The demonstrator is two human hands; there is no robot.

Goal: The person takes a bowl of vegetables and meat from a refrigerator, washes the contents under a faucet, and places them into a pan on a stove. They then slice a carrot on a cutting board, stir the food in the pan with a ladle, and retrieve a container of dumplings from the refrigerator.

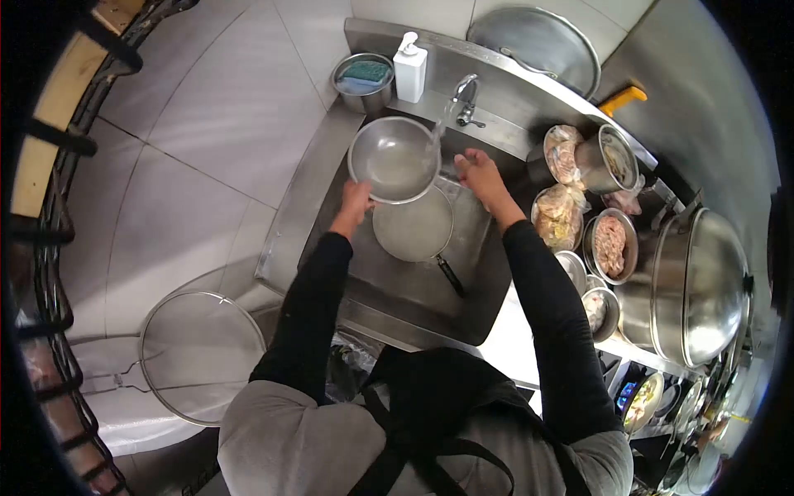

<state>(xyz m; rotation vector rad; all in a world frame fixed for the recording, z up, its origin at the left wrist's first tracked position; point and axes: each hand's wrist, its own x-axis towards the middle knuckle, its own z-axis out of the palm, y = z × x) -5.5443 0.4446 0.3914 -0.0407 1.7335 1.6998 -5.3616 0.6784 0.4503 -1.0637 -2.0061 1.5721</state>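
Note:
My left hand (356,201) grips the rim of a round steel bowl (395,161), which is held tilted under the tap (466,95). Water runs from the spout down at the bowl's right side. To the right of the bowl, below the tap, is my right hand (481,178). Its fingers are bent but apart, and nothing shows in them. Below the bowl, a round fine-mesh strainer (413,227) with a black handle (450,276) lies in the steel sink (372,285), partly covered by the bowl.
A white pump bottle (410,70) and a steel pot with sponges (364,74) stand at the back left. On the right are bagged food (560,217), a bowl of minced meat (610,244) and a large lidded pot (699,285). A big sieve (201,355) sits at lower left.

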